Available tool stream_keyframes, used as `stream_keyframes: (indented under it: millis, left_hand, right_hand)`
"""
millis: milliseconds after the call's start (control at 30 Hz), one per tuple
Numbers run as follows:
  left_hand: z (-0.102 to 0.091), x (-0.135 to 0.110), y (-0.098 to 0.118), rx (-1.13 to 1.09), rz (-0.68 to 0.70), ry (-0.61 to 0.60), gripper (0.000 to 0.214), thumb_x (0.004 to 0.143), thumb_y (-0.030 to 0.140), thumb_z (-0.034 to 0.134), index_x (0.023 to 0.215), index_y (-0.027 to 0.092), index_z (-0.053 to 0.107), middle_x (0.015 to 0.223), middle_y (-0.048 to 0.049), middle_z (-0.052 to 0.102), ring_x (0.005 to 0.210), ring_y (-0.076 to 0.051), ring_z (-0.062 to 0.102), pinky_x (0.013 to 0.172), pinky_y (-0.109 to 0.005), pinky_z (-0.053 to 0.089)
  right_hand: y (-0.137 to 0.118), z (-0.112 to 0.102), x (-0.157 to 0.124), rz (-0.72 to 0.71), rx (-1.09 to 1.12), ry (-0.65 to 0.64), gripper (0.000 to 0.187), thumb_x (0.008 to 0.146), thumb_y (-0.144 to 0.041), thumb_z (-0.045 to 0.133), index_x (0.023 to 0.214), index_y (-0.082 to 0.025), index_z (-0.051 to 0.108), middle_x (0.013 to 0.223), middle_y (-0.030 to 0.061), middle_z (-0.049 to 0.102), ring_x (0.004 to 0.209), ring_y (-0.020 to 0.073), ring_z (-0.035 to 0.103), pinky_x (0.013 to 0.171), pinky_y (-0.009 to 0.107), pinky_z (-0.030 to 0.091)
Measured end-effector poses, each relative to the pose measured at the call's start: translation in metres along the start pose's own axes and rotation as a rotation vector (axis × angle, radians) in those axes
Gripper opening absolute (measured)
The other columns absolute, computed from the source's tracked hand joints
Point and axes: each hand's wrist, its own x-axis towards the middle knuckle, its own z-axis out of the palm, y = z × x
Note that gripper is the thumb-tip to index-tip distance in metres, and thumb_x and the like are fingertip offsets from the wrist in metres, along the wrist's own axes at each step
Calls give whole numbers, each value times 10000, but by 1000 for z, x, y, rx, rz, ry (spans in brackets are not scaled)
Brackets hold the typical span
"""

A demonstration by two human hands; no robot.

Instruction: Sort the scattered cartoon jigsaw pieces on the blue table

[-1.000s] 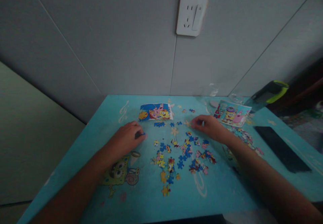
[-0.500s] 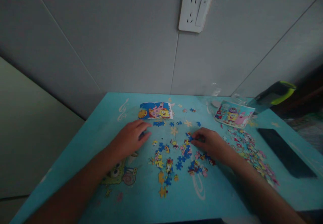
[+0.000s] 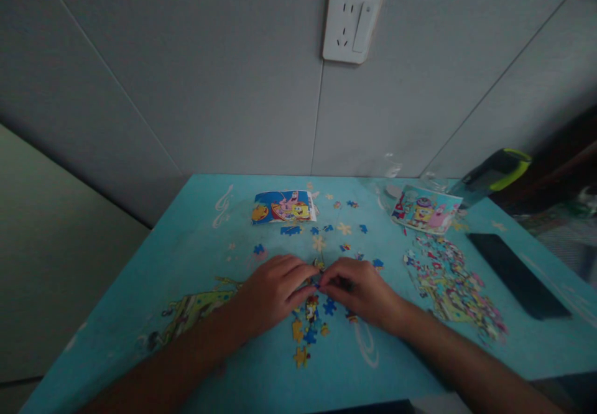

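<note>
Two hands of yours have met mid-table now; half a second ago they were well apart. Your left hand (image 3: pixel 275 289) has swung in toward 3 o'clock, and your right hand (image 3: pixel 364 289) has slid toward 9. Both are curled, thumbs and fingers nearly closed, with a speck of blue at the tips. Can't tell which hand has hold of it, if either.

That lone blue piece (image 3: pixel 259 249), at 10 o'clock from your fingertips, is out in plain view now your left hand has cleared it. The loose puzzle pieces (image 3: pixel 310 334) are flat, knobbly cardboard-looking bits, some under your hands, some trailing to 6 o'clock. Creased printed sheet (image 3: pixel 282 207) at 11, curled glossy-looking picture (image 3: pixel 426 211) at 2. At 3 there's a speckled heap (image 3: pixel 454 280), then a matte dark strip (image 3: pixel 517 275). Smooth teal tabletop (image 3: pixel 336 377) under everything.
</note>
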Motion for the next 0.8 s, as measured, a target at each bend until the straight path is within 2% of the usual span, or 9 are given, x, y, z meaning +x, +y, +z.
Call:
stream_keyframes:
  millis: [67, 167, 300, 400, 500, 600, 800]
  left_hand:
    - [-1, 0, -3, -73, -34, -14, 116, 970, 285, 572, 1030, 204, 630, 930, -45, 670, 887, -184, 620, 806, -337, 509]
    - [-9, 0, -13, -76, -96, -25, 116, 981, 279, 548, 953, 208, 634, 900, -33, 671, 866, -173, 624, 803, -323, 504]
    - [-40, -4, -42, 135, -194, 11, 171, 995, 288, 499, 997, 207, 651, 988, -48, 686, 935, -193, 625, 884, -355, 483]
    - [-68, -11, -69, 364, -308, 81, 237, 996, 337, 471, 1032, 208, 667, 1034, -67, 695, 984, -236, 628, 941, -404, 450]
    - [-84, -18, -92, 375, -388, 49, 269, 982, 359, 464, 1085, 219, 670, 1069, -61, 705, 976, -242, 643, 907, -384, 461]
    - [-87, -25, -105, 293, -438, -32, 277, 956, 359, 486, 1126, 235, 666, 1092, -42, 712, 954, -229, 661, 854, -350, 474]
    - [-81, -28, -115, 194, -464, -144, 251, 942, 369, 496, 997, 229, 697, 996, -37, 720, 884, -204, 658, 810, -316, 473]
  right_hand:
    - [-1, 6, 0, -32, 1, 0, 131, 928, -331, 635, 982, -252, 725, 848, 16, 700, 757, 150, 641, 731, 275, 505]
    - [9, -1, 3, -55, -89, 64, 178, 971, -301, 560, 1032, -253, 721, 924, 43, 716, 863, 182, 653, 800, 322, 516]
    - [35, -26, 6, 0, -359, 200, 214, 968, -254, 533, 1067, -235, 721, 1008, 88, 706, 961, 238, 628, 893, 407, 493]
    - [49, -37, 6, 62, -437, 204, 221, 956, -268, 554, 1085, -241, 731, 1008, 91, 690, 954, 243, 618, 884, 398, 491]
    - [53, -38, 6, 97, -439, 193, 216, 951, -273, 560, 1076, -239, 733, 983, 84, 682, 938, 234, 616, 871, 381, 491]
    - [51, -38, 7, 127, -433, 191, 189, 942, -284, 571, 1029, -218, 725, 964, 81, 680, 924, 230, 619, 857, 372, 485]
    - [55, -41, 8, 182, -308, 183, 152, 901, -336, 610, 939, -213, 691, 870, 40, 694, 773, 192, 630, 719, 308, 476]
